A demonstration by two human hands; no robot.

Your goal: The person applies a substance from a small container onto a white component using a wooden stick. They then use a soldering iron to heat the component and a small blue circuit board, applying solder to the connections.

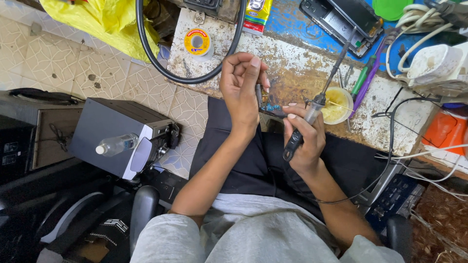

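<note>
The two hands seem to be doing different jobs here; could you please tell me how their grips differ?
The right hand wraps around the black handle of a soldering iron, its tip angled up towards the bench. The left hand pinches a small circuit board between its fingertips. The right hand's grip is a closed fist; the left hand's grip is lighter, fingers curled over. Both meet above the lap at the worn bench edge.
</note>
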